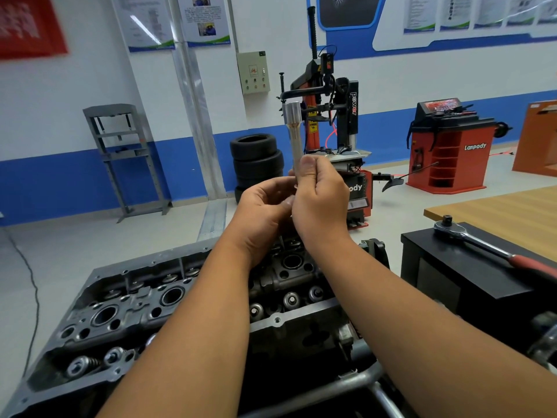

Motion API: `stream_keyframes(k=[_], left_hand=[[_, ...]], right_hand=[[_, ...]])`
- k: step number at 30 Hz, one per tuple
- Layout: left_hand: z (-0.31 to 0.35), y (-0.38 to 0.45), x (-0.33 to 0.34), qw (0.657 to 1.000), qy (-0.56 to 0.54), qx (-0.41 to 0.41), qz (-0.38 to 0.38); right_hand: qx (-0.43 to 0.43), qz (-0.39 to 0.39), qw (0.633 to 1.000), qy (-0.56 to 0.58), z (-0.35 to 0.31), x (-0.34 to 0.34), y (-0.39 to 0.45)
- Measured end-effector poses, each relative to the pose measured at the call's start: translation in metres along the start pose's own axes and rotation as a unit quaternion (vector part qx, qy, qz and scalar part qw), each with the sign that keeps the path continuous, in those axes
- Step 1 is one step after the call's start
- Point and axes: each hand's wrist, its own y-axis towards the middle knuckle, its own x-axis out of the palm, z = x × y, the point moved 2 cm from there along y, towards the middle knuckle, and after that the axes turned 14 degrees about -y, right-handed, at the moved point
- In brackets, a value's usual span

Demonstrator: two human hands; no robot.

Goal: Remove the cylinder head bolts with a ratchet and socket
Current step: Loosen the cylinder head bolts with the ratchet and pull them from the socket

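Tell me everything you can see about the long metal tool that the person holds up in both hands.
The long metal tool is a slim, silver, satin-finished steel bar that looks like a socket extension. Its top end widens into a thicker cylindrical head; the shaft below is narrower. It stands nearly upright, raised above the cylinder head. The right hand wraps its lower shaft, thumb on the front. The left hand meets it at the bottom end, which the fingers hide. It is not joined to the ratchet.
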Motion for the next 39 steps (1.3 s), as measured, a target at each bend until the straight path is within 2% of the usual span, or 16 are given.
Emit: stream_keyframes(k=[5,10,15,18,24,30,35,39], left_hand=[[0.0027,-0.0027,0.0014,1.0,-0.022,-0.002,-0.011],[0.0021,-0.0032,0.0071,0.997,-0.046,-0.025,-0.063],[0.0032,-0.0028,0.0038,0.999,0.031,0.009,-0.005],[0.0034,-0.0033,0.0016,0.999,0.028,0.005,0.019],[0.0043,-0.0033,0.0041,0.999,-0.036,-0.008,-0.018],[0.0035,-0.0019,-0.0011,0.999,0.004,0.022,0.033],[0.0029,-0.0031,0.0052,0.996,-0.073,-0.023,-0.044],[0.0025,-0.0008,0.001,1.0,-0.01,0.011,0.002]], right_hand=[[0.003,0.013,0.999,0.045,-0.0011,-0.0016,-0.0013],[0.004,0.008,0.999,0.038,-0.0003,-0.0031,0.0005],[-0.005,0.013,0.999,0.049,-0.0017,-0.0009,-0.0015],[-0.001,0.016,0.999,0.034,0.0,-0.0006,-0.0003],[-0.007,0.002,1.0,0.013,-0.0011,0.0019,-0.0004],[-0.013,-0.003,1.0,0.028,-0.0025,-0.0014,-0.0017],[-0.023,-0.005,1.0,0.011,-0.0027,-0.0009,-0.0009],[-0.013,-0.003,0.999,0.044,-0.0045,-0.0023,-0.0022]])
